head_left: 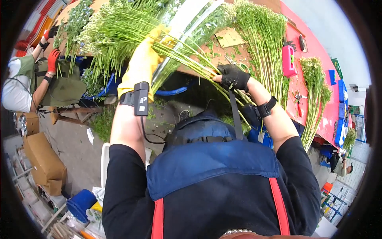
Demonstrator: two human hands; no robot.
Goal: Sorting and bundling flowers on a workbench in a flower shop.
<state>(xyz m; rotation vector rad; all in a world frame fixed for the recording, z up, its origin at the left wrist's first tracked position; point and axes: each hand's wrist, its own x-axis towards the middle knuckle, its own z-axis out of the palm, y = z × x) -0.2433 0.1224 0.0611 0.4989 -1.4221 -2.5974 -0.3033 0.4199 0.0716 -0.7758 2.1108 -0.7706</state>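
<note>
My left hand (142, 59), in a yellow glove, is closed around a bunch of long green flower stems (181, 55) held level above the table edge. The small whitish flower heads (95, 32) point to the left. In a black glove, my right hand (234, 77) grips the cut ends of the same stems. Beyond my left hand lies clear plastic wrapping (191, 18) with greenery in or behind it. Just right of my right hand, a large bundle of similar flowers (264, 40) rests on the table.
The brown tabletop (209, 49) carries leaf scraps and a cardboard piece (230, 38). A pink table (314, 79) at right holds another flower bunch (314, 99), red-handled pruners (299, 104) and a pink container (289, 61). A co-worker in red gloves (53, 61) handles flowers at left. Boxes (45, 161) stand behind.
</note>
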